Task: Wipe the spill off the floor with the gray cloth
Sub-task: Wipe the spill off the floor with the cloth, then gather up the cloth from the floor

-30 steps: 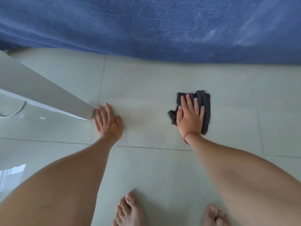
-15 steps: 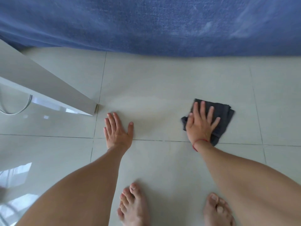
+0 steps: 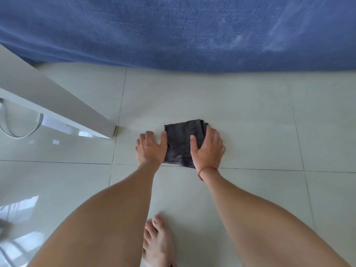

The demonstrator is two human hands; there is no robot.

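Note:
The gray cloth [image 3: 181,137] lies folded flat on the pale floor tiles [image 3: 250,122], just beyond a grout line. My right hand [image 3: 208,149] presses on the cloth's right side, thumb laid across it, a red string at the wrist. My left hand [image 3: 150,147] rests on the floor against the cloth's left edge, with its thumb touching the fabric and fingers curled down. I cannot make out any spill on the glossy tiles around the cloth.
A blue fabric-covered piece of furniture [image 3: 183,31] runs across the far side. A white slanted panel [image 3: 48,101] ends in a corner left of my hands, with a metal loop [image 3: 21,132] beneath it. My bare foot [image 3: 158,241] is below.
My right hand slid the cloth leftward toward the middle and turned onto its right side. My left hand moved right until it met the cloth's left edge.

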